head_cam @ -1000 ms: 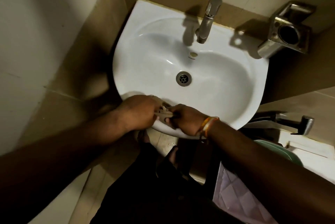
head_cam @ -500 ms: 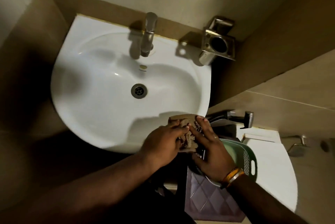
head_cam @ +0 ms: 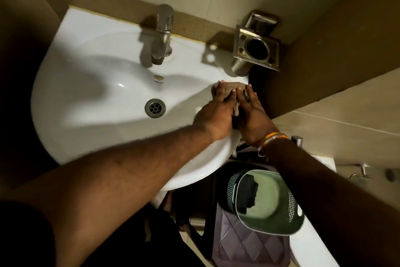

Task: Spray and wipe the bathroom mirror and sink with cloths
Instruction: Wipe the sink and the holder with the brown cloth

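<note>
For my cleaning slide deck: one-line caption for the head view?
Both hands, left and right, press a brown cloth on the white sink's right rim.

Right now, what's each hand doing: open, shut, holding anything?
Left hand: open, fingers straight, pressing the cloth onto the sink rim.
Right hand: open, fingers straight, pressing the same cloth.
</note>
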